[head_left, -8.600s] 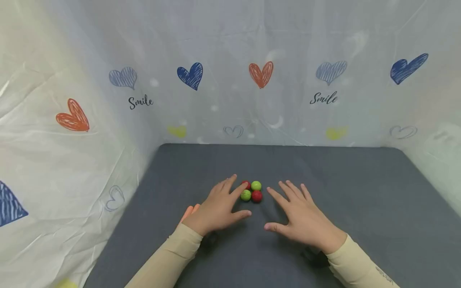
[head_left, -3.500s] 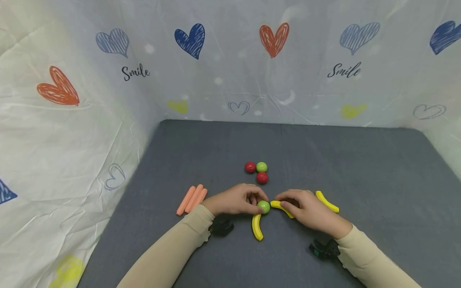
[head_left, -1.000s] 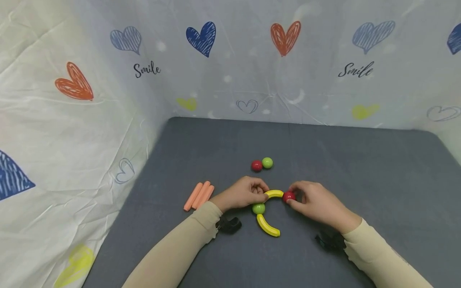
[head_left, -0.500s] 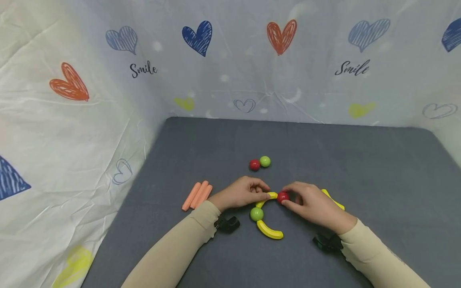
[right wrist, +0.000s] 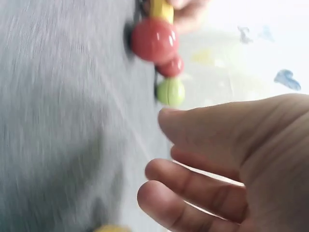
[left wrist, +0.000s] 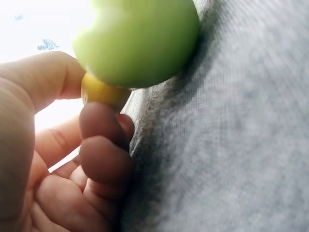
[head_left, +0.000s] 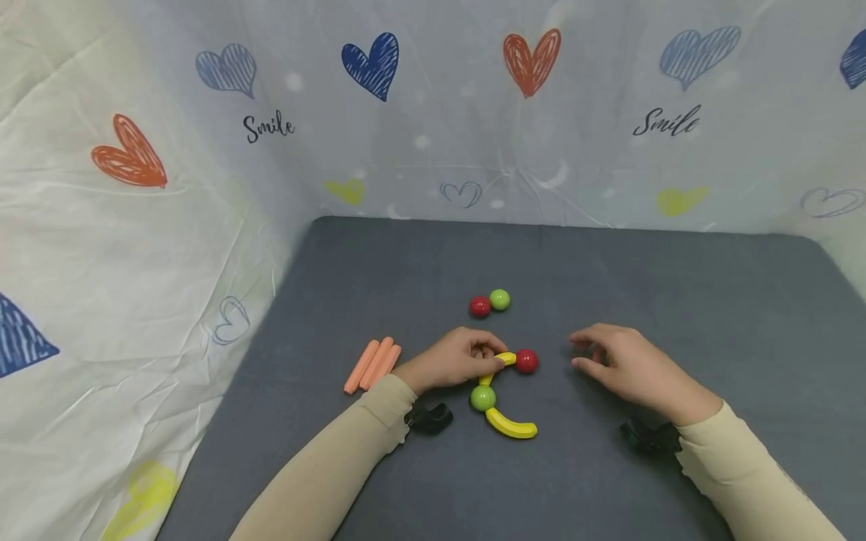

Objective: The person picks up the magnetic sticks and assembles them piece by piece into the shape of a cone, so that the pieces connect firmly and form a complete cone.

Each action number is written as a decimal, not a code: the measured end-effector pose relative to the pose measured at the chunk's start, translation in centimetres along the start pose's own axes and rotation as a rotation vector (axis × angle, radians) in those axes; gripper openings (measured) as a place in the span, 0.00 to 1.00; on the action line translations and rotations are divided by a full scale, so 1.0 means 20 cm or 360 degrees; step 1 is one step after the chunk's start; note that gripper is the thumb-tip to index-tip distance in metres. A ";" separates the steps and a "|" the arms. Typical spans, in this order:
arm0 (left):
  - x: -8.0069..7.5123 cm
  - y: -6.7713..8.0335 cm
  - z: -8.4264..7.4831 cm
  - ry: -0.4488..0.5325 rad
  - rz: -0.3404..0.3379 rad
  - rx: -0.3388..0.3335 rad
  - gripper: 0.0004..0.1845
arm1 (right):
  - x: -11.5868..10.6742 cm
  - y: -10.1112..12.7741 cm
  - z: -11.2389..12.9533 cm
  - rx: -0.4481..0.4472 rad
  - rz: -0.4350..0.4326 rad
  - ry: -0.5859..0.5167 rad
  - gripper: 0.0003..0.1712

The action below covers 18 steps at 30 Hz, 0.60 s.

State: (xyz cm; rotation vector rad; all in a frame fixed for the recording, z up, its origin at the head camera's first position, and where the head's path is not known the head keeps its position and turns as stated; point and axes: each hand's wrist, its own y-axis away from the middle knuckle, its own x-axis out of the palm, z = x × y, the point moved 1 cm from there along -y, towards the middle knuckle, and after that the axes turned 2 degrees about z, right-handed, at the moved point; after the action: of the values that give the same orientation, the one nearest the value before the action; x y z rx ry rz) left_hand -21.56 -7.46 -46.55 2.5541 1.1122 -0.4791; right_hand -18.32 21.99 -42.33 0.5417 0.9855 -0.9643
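Red ball [head_left: 527, 361], just released by the right hand [head_left: 632, 368], whose relaxed fingers hold nothing, now rests unaided against the curved yellow piece [head_left: 509, 358] the left hand [head_left: 449, 361] pinches, apparently leaving the right hand free.

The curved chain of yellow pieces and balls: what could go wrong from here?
The upper yellow piece ends at a red ball that no hand touches, so a bump might roll it off. The left hand pinches only that piece; moving it could swing or detach the lower yellow piece, which lies unheld against the green ball.
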 end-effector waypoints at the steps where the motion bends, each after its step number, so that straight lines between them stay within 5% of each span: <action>1: 0.00 0.00 0.00 0.0002 -0.0004 -0.0004 0.13 | -0.01 0.01 -0.02 0.0011 -0.0003 0.0010 0.18; 18: 0.00 -0.02 0.03 0.0023 -0.0005 -0.0006 0.12 | -0.06 0.13 -0.15 0.0273 0.0073 0.0111 0.23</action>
State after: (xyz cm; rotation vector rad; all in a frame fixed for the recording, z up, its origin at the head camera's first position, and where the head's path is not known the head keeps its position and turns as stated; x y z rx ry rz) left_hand -21.82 -7.43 -47.15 2.5566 1.1213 -0.4596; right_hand -17.62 26.05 -42.68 0.7425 0.9531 -0.9996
